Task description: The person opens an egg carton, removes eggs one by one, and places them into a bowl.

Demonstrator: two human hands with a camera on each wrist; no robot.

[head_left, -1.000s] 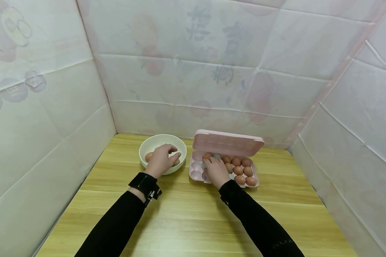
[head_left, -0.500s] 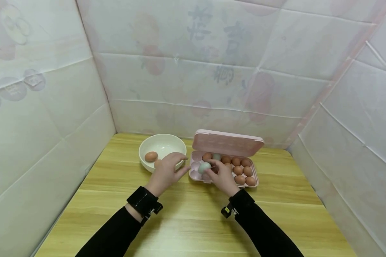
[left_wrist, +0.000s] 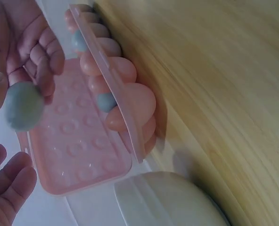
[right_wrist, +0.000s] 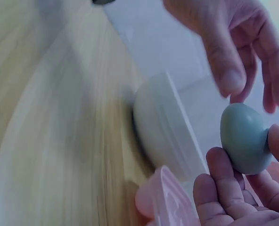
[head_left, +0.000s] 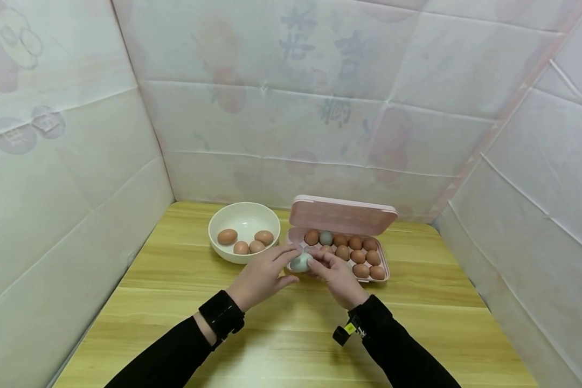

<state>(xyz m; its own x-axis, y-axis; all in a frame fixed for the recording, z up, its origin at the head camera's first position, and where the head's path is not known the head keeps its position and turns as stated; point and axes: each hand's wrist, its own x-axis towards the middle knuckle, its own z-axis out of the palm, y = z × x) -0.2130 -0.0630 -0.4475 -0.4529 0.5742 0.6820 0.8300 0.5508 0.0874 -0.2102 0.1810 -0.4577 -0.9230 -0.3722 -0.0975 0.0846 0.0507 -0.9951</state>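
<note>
My right hand (head_left: pixel 339 277) pinches a pale blue-green egg (head_left: pixel 299 263) between thumb and fingers, in front of the egg carton's left end. In the right wrist view the egg (right_wrist: pixel 244 138) stands out from the fingertips. My left hand (head_left: pixel 267 275) reaches towards it from the left, fingers extended and thumb apart; the right wrist view shows a gap between thumb and fingers near the egg. The pink egg carton (head_left: pixel 291 237) has its lid (head_left: pixel 344 215) raised. Brown eggs (head_left: pixel 358 257) and another blue-green egg (head_left: pixel 325 238) sit in its cups; my right hand hides some cups.
Left of the carton stands a cream bowl (head_left: pixel 213 245) with several brown eggs (head_left: pixel 227 236) in it. Both rest on a wooden table (head_left: pixel 174 302) near the back. White printed sheets (head_left: pixel 271 129) wall the table at the back and both sides.
My right hand has lifted the blue-green egg out of the carton and brought it towards me. My left hand has left the bowl and moved right, up to the egg.
</note>
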